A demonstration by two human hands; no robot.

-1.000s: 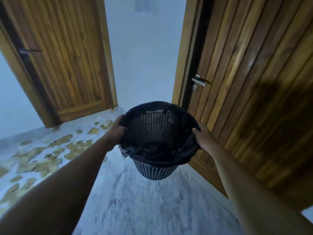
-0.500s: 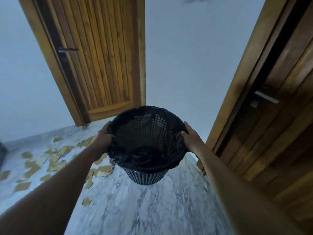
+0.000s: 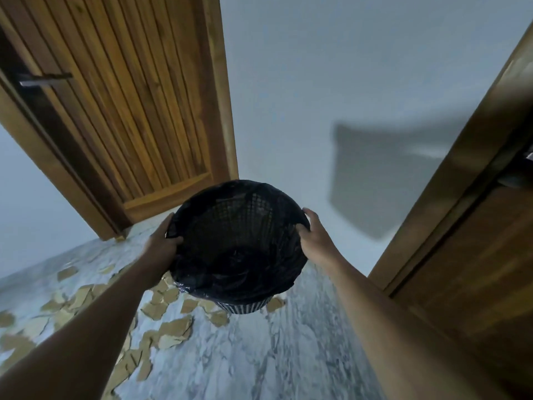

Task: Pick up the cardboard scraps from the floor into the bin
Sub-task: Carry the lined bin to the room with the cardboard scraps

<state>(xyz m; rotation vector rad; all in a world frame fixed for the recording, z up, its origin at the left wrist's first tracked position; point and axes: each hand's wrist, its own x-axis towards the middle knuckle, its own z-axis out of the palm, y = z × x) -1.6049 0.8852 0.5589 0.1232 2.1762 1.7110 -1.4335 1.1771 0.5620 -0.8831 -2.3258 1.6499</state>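
Both hands, left hand at 9 o'clock and right hand at 3, clamp fingers on the lined mesh bin carried above cardboard scraps littering the marble floor toward 7 o'clock; setting it down beside them seems next.

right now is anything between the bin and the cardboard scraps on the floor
Nothing visible is. The bin is held off the floor by the left hand and right hand at its rim, and the cardboard scraps lie on bare marble floor below and to its left.
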